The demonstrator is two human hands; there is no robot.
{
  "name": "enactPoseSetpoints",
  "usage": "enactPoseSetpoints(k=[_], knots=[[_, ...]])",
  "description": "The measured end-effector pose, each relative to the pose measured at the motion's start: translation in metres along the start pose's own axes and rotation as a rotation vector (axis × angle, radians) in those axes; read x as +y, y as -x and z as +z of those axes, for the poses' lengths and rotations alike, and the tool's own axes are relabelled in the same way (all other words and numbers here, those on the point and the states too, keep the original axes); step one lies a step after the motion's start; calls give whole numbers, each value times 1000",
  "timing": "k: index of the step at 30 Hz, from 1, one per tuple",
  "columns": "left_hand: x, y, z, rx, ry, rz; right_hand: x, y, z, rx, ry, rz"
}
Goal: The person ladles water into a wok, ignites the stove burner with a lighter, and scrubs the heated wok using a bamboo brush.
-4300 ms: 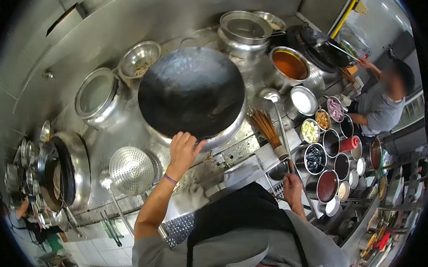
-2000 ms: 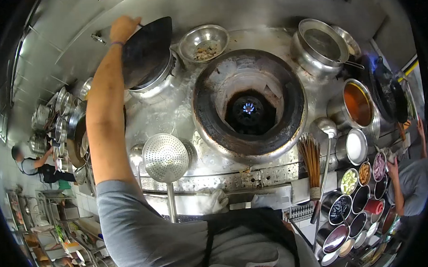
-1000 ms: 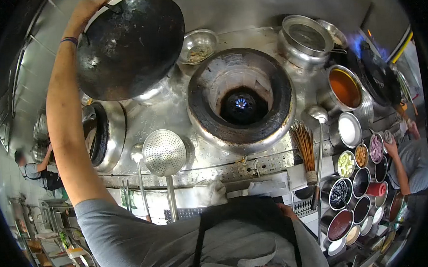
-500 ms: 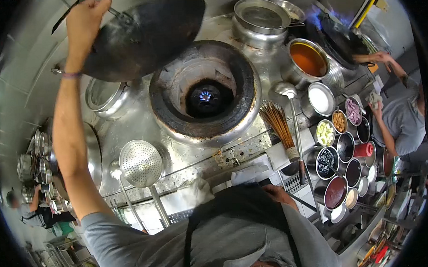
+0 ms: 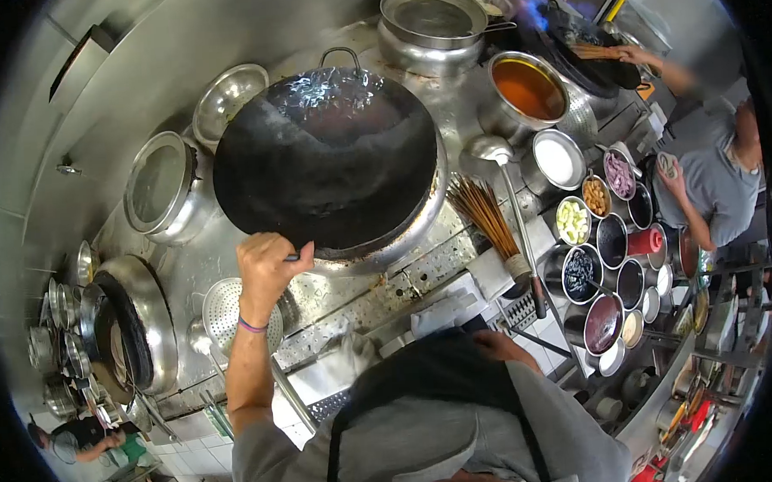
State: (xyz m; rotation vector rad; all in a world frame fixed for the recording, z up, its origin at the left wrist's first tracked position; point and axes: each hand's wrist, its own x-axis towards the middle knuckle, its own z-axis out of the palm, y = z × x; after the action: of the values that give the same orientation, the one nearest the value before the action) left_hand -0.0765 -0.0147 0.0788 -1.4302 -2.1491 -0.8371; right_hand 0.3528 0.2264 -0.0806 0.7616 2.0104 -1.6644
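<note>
1. Your left hand (image 5: 265,268), at 9 o'clock, curls tight around the handle (image 5: 293,257) of the wok (image 5: 327,175).
2. The wok is over the stove ring (image 5: 374,260), toward 11 o'clock. You seem to be guiding it; that calls for a firm hold.
3. Your right hand (image 5: 504,348), between 4 and 5, is partly hidden; I cannot tell its shape.
4. The wok is round, black metal.

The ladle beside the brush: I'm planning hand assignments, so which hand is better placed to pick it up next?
Probably the right hand: it is nearer the grip of the ladle, on the same side, while the left hand holds the wok. I cannot tell whether the right is empty.
</note>
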Motion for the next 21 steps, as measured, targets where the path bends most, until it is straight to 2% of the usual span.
enactPoseSetpoints(k=[1, 3, 6, 7, 10, 11, 15, 19, 21], knots=[[-1, 9, 2, -13, 0, 3, 3, -2, 1, 4, -14, 11], [-2, 25, 5, -67, -16, -5, 5, -9, 1, 16, 142, -113], [-5, 53, 13, -32, 0, -93, -3, -9, -3, 56, 249, -174], [0, 64, 15, -80, -15, -181, -6, -6, -1, 60, 258, -174], [6, 73, 23, 77, -15, -296, -20, -2, -1, 46, 304, -91], [3, 80, 27, 57, 22, -356, -9, -1, 1, 107, 281, -145], [16, 78, 47, 184, -58, -440, -4, 0, -5, 168, 326, -136], [21, 78, 61, 241, -47, -505, 1, 6, -9, 251, 367, -112], [18, 76, 63, 239, -69, -466, 6, 3, -12, 276, 384, -122]])
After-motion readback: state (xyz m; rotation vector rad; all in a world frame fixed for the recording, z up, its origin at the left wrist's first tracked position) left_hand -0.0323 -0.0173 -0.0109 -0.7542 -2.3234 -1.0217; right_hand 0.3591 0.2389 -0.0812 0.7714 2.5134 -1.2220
